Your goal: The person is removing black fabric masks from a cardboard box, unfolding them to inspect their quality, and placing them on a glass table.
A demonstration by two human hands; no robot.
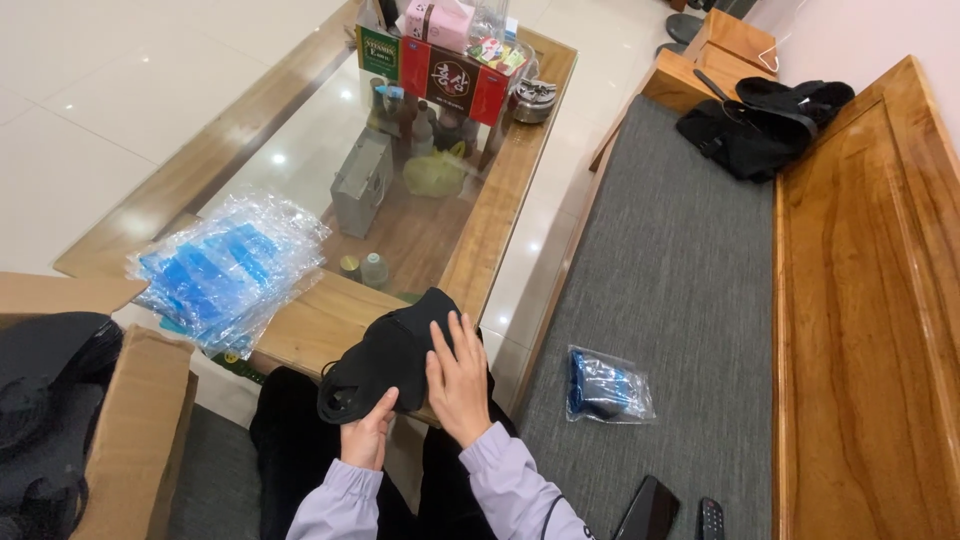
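Left hand: the left hand (368, 432) grips the near lower edge of a stack of black face masks (392, 358), fingers curled around it, thumb on top.
Right hand: the right hand (459, 380) lies flat on top of the stack, fingers together and stretched out, pressing down.
Masks: held over the person's lap, just before the near edge of the wooden coffee table (330, 320).
Left side: an open cardboard box (135, 430) filled with more black masks.
Bench: a grey cushion (670, 300) bearing a filled clear packet (608, 385), with a phone (648, 510) and a remote (710, 520) nearer.
Table: a pile of clear plastic bags with blue print (225, 270) on the near corner; boxes (440, 60) at the far end.
Far: a black bag (760, 125) on the cushion's far end.
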